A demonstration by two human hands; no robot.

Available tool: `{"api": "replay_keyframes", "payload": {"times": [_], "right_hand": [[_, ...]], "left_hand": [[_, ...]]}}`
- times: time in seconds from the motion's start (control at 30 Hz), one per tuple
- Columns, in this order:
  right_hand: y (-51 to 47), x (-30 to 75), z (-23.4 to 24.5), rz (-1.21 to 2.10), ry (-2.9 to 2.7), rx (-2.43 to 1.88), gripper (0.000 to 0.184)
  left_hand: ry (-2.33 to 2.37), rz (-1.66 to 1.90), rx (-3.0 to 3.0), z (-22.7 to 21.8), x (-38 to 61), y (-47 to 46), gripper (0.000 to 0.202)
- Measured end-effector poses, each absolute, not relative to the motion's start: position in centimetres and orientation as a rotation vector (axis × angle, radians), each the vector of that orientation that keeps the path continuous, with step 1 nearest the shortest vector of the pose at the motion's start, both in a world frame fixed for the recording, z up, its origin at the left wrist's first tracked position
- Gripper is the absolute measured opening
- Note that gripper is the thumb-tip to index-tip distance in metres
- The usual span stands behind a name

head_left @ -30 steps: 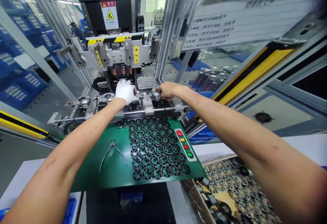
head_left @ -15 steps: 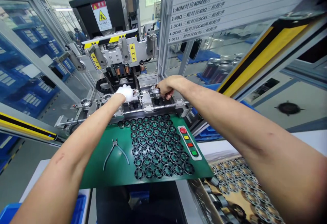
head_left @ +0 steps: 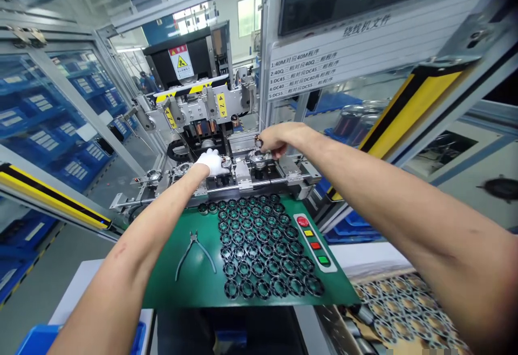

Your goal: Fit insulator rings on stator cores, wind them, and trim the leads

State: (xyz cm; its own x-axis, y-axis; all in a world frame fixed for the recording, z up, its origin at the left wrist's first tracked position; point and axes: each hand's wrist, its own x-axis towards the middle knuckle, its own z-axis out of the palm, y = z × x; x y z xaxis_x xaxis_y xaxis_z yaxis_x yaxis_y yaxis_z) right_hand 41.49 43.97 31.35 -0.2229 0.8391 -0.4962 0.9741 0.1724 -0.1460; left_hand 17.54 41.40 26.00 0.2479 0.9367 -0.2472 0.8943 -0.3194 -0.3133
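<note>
My left hand [head_left: 212, 162], in a white glove, closes around a wound motor stator [head_left: 225, 162] at one of the winding machine's holders; the fingers hide part of it. My bare right hand [head_left: 273, 141] pinches another wound stator [head_left: 258, 140], with copper showing, just above a round metal holder [head_left: 259, 158]. Below both hands, rows of black stator cores [head_left: 253, 250] lie on a green work surface [head_left: 170, 287].
Pliers [head_left: 195, 247] lie left of the cores, and a button panel [head_left: 314, 244] sits on the right. Behind my hands is the winding head [head_left: 198, 109]. A yellow-black guard post [head_left: 400, 107] stands right. More cores fill a box [head_left: 408, 306] at lower right.
My right hand has lifted its stator up from the holder. My left hand stays at its holder. The whole view has shifted, with the scene now lower and further right.
</note>
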Motion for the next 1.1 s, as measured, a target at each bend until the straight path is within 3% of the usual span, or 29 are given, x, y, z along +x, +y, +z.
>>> {"api": "replay_keyframes", "payload": {"times": [0.3,0.73,1.1], "right_hand": [[35.8,41.5,33.9,-0.562,2.428,1.446,0.019],[23.9,38.9,30.9,-0.357,2.734,0.961,0.020],[19.7,37.1,30.7,-0.407,2.697,0.935,0.016]], "left_hand": [[-1.725,0.510,-2.412,25.3,17.2,41.1,0.057],[-1.718,0.421,-2.460,24.1,16.6,40.6,0.052],[-1.670,0.409,-2.540,25.1,16.0,42.1,0.056]]}}
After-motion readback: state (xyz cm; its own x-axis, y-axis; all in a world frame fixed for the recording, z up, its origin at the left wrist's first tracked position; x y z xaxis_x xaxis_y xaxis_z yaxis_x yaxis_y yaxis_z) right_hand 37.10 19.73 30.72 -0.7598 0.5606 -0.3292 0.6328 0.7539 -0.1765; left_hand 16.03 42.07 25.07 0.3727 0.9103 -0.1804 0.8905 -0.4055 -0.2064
